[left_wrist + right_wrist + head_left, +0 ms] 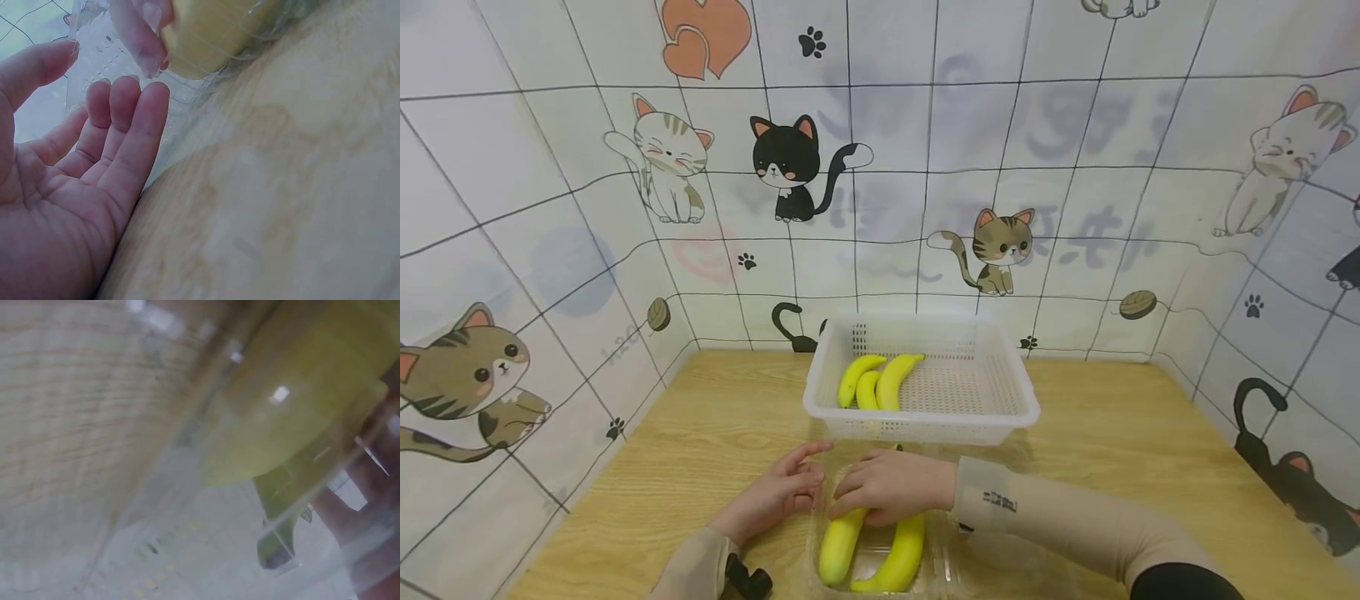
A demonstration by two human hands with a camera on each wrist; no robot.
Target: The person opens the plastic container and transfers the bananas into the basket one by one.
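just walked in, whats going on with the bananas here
A person's right hand reaches into a clear plastic container and holds the left banana of the two in there; the right banana lies beside it. The left hand is at the container's left side, holding nothing. Behind the container, a white basket holds three more bananas.

Head view down onto bananas [841, 552]

place: type unclear, screened off | signs: cat-print sheeting [891, 125] round three sides; wood-grain tabletop [1105, 425]
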